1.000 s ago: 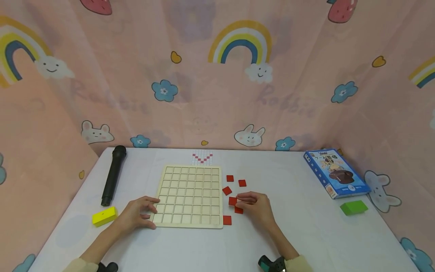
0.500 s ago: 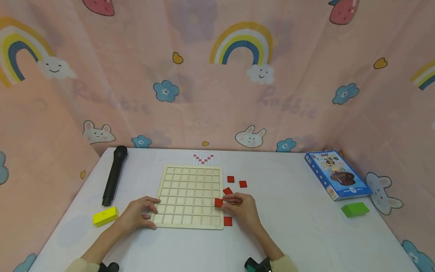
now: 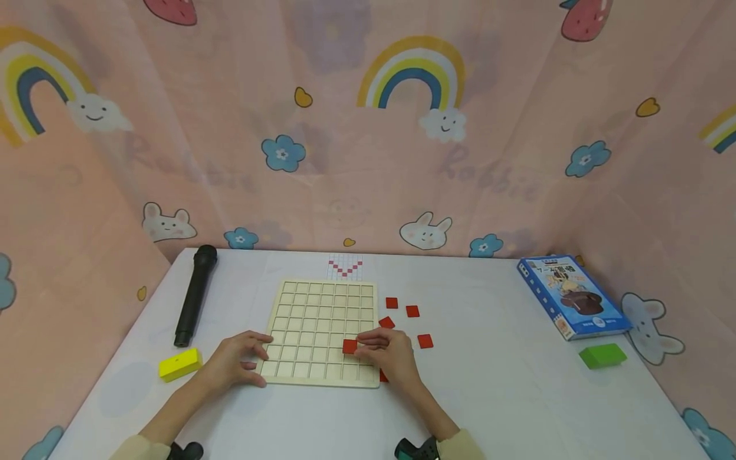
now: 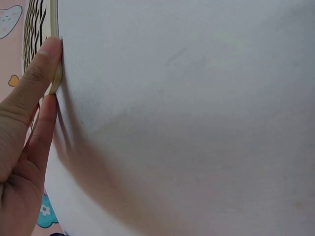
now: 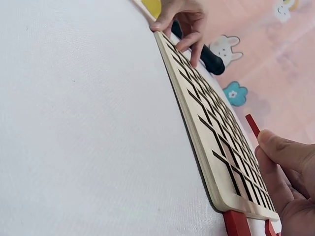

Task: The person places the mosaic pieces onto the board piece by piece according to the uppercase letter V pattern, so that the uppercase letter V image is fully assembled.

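Now your left grip [image 3: 232, 360] holds the grid board [image 3: 315, 318] at one corner, likely steadying it, while your right grip [image 3: 392, 358] narrowly pinches a red tile [image 3: 349, 346] above.

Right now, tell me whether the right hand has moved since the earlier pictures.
Yes: the right hand moved left, from beside the board to over its right part.

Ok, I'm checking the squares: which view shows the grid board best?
The head view: the grid board shows nearly whole from above, partly covered by the right hand. The right wrist view shows it steeply slanted; the left wrist view, a narrow strip.
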A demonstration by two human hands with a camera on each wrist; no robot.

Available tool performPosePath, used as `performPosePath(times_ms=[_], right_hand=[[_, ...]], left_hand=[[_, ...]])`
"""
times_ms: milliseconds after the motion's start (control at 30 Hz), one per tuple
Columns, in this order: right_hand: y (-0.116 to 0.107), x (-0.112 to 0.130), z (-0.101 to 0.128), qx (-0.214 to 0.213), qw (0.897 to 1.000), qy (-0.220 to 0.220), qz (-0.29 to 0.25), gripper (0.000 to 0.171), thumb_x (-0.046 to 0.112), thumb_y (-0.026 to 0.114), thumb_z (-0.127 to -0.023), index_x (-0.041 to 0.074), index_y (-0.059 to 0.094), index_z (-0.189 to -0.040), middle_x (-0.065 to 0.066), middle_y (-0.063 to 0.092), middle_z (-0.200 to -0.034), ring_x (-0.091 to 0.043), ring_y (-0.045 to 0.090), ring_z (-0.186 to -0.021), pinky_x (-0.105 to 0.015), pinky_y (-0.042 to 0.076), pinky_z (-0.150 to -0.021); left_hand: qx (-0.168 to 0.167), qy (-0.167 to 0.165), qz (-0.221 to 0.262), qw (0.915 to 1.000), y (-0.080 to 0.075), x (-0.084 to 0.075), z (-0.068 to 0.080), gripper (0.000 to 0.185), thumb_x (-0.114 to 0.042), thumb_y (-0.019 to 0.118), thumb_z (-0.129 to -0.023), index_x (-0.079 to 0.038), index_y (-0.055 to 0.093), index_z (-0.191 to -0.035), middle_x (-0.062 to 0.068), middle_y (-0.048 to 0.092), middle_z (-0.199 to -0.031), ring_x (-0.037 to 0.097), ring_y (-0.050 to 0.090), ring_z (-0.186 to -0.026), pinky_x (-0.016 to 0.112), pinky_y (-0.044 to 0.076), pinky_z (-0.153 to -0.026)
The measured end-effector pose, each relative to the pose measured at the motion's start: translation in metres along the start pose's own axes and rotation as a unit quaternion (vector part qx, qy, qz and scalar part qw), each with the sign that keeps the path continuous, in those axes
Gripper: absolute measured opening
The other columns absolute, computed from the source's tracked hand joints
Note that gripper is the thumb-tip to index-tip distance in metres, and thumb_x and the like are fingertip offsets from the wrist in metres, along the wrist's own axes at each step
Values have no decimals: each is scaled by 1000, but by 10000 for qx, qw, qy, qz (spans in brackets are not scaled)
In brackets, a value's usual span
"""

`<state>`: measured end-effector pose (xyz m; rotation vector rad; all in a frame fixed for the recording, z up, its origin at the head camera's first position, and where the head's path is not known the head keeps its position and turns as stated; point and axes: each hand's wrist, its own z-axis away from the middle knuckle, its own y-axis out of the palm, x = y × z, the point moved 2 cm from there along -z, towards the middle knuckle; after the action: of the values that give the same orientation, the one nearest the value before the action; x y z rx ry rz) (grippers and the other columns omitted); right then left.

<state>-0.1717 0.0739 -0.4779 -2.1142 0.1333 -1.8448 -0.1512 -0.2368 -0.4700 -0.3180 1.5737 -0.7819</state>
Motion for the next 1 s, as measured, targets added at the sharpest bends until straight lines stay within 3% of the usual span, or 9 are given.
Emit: performPosePath(times_ms=[467, 1000], right_hand=[[29, 8, -7, 348, 9987, -232, 279, 26, 5, 82, -73, 1, 70, -96, -7, 71, -85, -11, 67, -71, -18, 56, -67], [40, 14, -11, 640, 9972, -175, 353, 25, 0, 80, -74, -2, 67, -96, -9, 69, -85, -11, 66, -69, -15, 54, -66]], left_hand=[[-12, 12, -1, 10000, 0, 3, 1, 38, -5, 90, -53, -10, 64, -80, 18, 58, -123, 43, 51, -116, 21, 56, -72], [35, 216, -21, 9998, 0, 1, 0, 38, -6, 90, -55, -9, 63, -81, 20, 58, -123, 44, 53, -114, 20, 56, -73]])
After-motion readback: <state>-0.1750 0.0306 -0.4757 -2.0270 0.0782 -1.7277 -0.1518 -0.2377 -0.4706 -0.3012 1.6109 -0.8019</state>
